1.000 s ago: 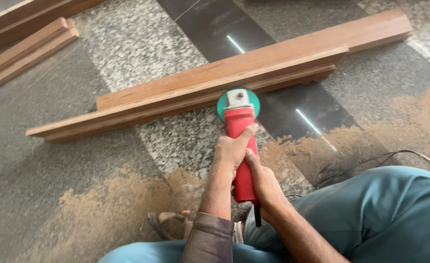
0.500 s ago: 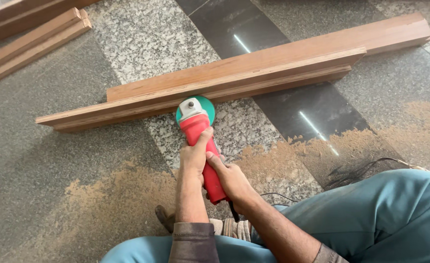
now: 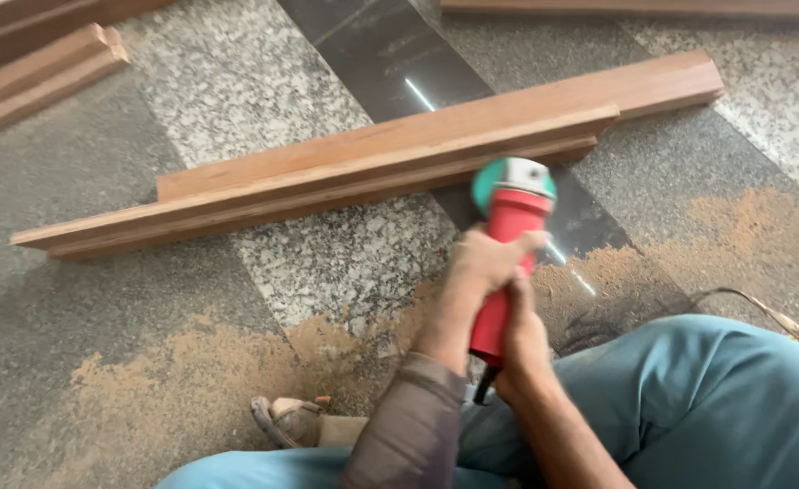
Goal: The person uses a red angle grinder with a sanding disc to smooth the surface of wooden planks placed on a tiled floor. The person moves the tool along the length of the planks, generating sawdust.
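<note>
One red grinder [image 3: 506, 244], two hands, one sandal [image 3: 283, 421]

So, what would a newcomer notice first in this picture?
First the red angle grinder with its green disc guard, at the centre, gripped by the left hand in front and the right hand behind. Just beyond it, long wooden beams lie across the grey stone floor. Pale sawdust spreads over the floor near the person's knees.

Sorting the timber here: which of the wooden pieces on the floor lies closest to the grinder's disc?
The long stepped brown wooden plank lying across the middle; the red angle grinder sits at its front edge, the other planks lie far off.
</note>
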